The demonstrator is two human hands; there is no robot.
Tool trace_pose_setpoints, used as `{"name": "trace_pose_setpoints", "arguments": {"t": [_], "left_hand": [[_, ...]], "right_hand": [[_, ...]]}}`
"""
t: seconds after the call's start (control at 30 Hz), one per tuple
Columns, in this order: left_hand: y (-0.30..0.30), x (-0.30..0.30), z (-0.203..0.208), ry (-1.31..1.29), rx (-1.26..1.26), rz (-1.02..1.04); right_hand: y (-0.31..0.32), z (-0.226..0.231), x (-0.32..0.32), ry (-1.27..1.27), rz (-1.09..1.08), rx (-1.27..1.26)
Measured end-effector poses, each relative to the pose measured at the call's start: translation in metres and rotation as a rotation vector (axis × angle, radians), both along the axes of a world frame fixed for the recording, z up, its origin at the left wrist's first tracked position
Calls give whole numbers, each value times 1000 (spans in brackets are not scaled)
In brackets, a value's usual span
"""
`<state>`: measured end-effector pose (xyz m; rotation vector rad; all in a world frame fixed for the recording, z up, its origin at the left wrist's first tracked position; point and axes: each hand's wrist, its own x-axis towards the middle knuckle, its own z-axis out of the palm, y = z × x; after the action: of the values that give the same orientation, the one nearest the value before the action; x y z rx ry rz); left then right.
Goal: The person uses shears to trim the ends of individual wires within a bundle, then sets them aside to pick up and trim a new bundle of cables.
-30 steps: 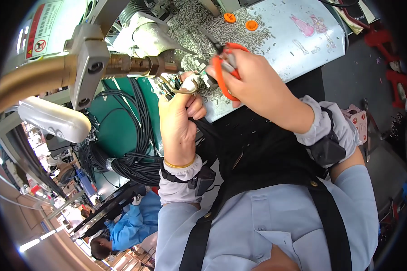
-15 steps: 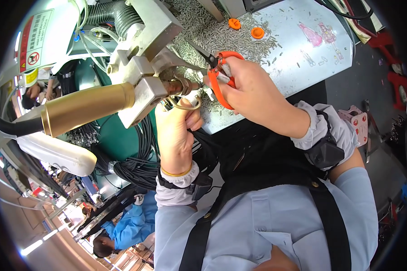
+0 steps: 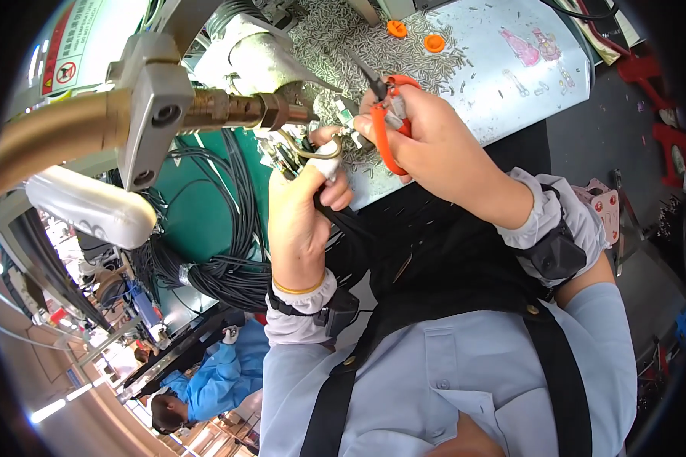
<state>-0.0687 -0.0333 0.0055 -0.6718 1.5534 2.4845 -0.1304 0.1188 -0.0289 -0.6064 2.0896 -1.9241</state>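
Observation:
My left hand [image 3: 303,206] is closed around several black cables whose ends carry small green circuit boards [image 3: 282,152]; white tape wraps its thumb. In my right hand [image 3: 442,141] are scissors [image 3: 386,126] with orange handles, their dark blades pointing up and away to the left. The same hand's fingertips meet a small green-and-white piece [image 3: 346,116] close to the left hand; whether they pinch it, I cannot tell. Just above the left hand ends a brass-coloured nozzle [image 3: 240,112] on a metal bracket [image 3: 156,107], with a curved metal hook hanging beneath it.
Small metal pins [image 3: 324,46] heap across the pale worktop [image 3: 495,95], with orange finger cots [image 3: 396,29] among them. Coiled black cables [image 3: 221,278] hang over a green mat [image 3: 198,183] at left. A white rounded housing [image 3: 91,206] juts in. A person in blue [image 3: 221,377] sits beyond.
The nozzle and bracket have shifted in view, up and to the left. My right hand with the scissors has moved slightly right. My left hand stays nearly in place, its circuit boards now more exposed.

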Motion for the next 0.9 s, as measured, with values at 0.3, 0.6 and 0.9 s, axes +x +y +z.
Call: {"name": "trace_pose_setpoints", "arguments": {"t": [0.3,0.6,0.9], "left_hand": [[34,36,3,23,-194,178],[23,54,-6,76,107,112],[35,62,-11,74,-367,272]], "right_hand": [[16,9,26,118,-73,-27],[13,3,34,-159,114,-90],[24,9,43,1030,-116,247]]}}
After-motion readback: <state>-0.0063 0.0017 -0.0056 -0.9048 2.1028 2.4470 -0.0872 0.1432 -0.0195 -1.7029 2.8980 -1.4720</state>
